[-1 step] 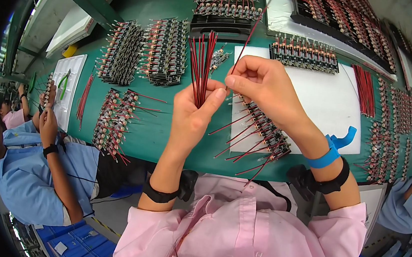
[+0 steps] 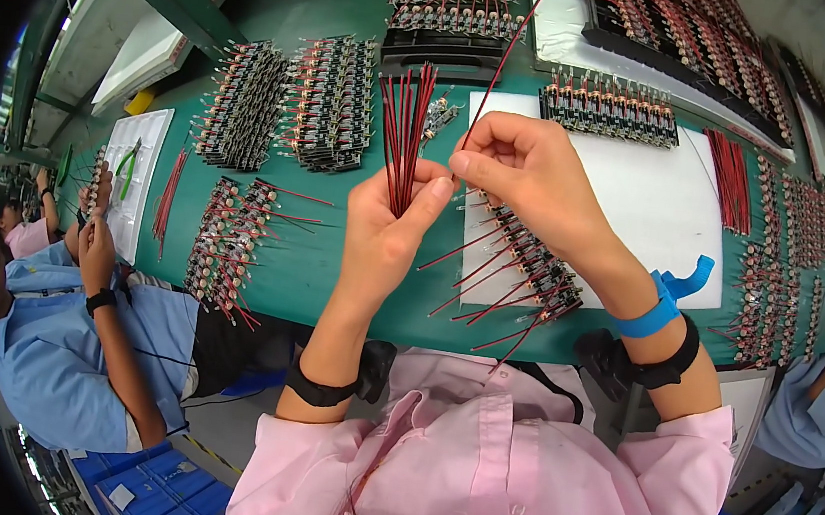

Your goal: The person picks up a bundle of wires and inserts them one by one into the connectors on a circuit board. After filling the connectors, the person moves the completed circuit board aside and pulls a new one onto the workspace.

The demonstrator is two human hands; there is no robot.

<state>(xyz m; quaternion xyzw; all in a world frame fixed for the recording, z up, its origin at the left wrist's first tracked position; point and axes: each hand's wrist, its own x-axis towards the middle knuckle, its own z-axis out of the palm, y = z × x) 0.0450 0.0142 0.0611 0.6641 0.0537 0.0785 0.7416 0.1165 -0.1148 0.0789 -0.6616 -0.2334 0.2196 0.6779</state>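
A red-and-black wire bundle [image 2: 405,146] stands upright beside one slanting wire [image 2: 502,66].

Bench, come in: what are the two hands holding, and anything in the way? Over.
Left hand: gripping red-black wire bundle. Right hand: pinching one long wire. Nearby: wired circuit boards, not visibly blocking either hand.

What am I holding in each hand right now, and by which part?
Your left hand holds a bundle of red and black wires around its lower end; your right hand pinches a single wire near its lower end.
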